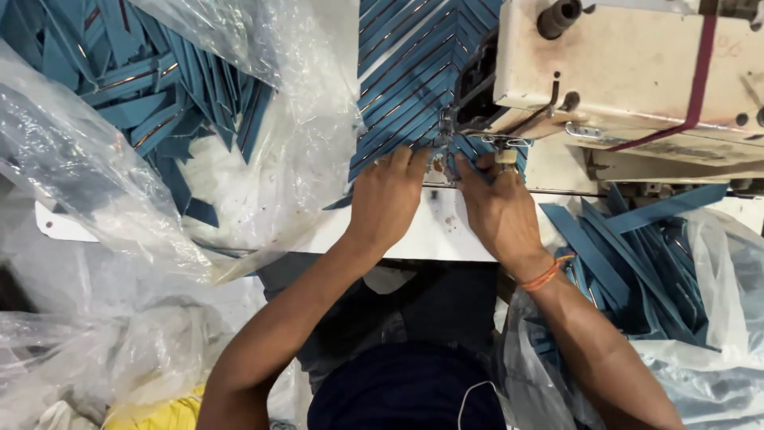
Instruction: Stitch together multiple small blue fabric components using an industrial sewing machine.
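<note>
My left hand [387, 201] and my right hand [497, 209] lie side by side on the white table [434, 231], fingertips pressed on a blue fabric strip [469, 163] under the needle of a cream sewing machine [637, 68]. An orange thread band circles my right wrist. Behind the needle, a chain of sewn blue strips [410, 72] fans away across the table. The needle area is partly hidden by the machine head and my fingers.
A clear plastic bag [119, 199] with several blue strips [143, 87] spreads over the left. Another bag of blue strips [637, 271] sits at the right by my forearm. Yellow cloth [155, 414] shows at the bottom left.
</note>
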